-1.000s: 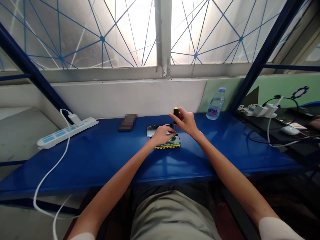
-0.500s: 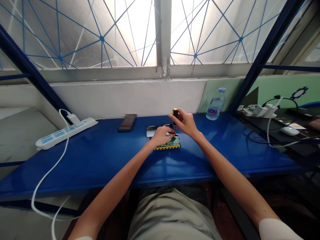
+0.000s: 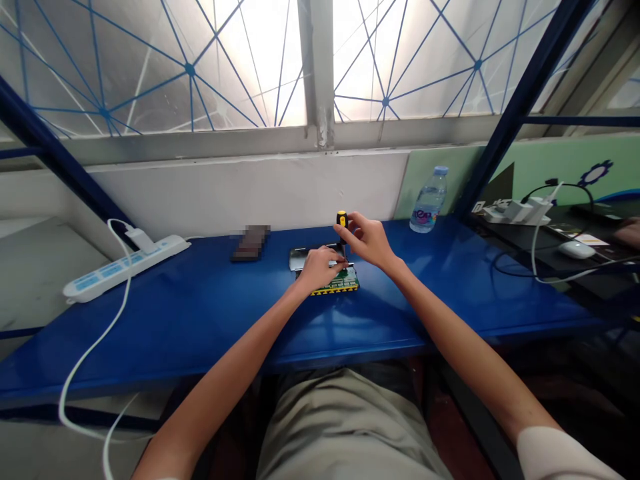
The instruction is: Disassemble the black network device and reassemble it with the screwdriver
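The right hand [image 3: 371, 241] grips a yellow-and-black screwdriver [image 3: 343, 219] upright, its shaft pointing down to the far part of a yellow-edged green circuit board [image 3: 341, 283], which lies on the blue table [image 3: 200, 320] in front of the person. The left hand [image 3: 319, 268] rests over the board with its fingers bent near the shaft, though I cannot tell whether they pinch anything, and just behind lies a dark casing part [image 3: 300, 257], its inside partly hidden. Near the wall stands a blue-capped plastic bottle [image 3: 428, 205] containing clear liquid, its level hard to make out.
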A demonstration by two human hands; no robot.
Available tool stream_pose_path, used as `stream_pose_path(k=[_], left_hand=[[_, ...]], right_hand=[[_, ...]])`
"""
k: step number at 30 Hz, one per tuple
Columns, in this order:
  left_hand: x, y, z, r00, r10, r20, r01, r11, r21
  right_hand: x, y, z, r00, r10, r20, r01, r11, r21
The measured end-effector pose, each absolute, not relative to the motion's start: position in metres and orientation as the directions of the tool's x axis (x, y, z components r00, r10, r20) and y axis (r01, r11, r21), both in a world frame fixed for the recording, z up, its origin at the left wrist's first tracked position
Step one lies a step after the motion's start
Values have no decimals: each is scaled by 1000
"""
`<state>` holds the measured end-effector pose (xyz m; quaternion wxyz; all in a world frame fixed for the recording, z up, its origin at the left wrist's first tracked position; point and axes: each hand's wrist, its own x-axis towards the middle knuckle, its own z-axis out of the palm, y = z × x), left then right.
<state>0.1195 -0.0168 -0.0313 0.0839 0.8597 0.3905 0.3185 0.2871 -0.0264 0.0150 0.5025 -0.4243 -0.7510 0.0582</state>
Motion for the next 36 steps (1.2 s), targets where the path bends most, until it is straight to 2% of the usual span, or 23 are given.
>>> stream_pose_path(k=[3, 6, 13, 21, 33, 36], left_hand=[[120, -18, -30, 497, 720, 485, 616, -686, 388], [120, -20, -29, 500, 722, 479, 609, -686, 398], [120, -21, -27, 469, 754, 461, 468, -654, 594], [121, -20, -28, 457, 753, 474, 487, -658, 575], [121, -21, -25, 436, 770, 466, 543, -638, 546], [121, -21, -26, 423, 778, 465, 555, -628, 546]], right_hand=[[288, -24, 14, -108, 679, 726, 611, 622, -490], [291, -22, 14, -100, 697, 710, 592, 615, -521], [292, -21, 13, -124, 745, 655, 456, 629, -629], [291, -24, 14, -171, 783, 598, 335, 617, -712], [291, -25, 17, -223, 800, 558, 261, 600, -756], [290, -23, 14, -214, 801, 558, 289, 598, -747]])
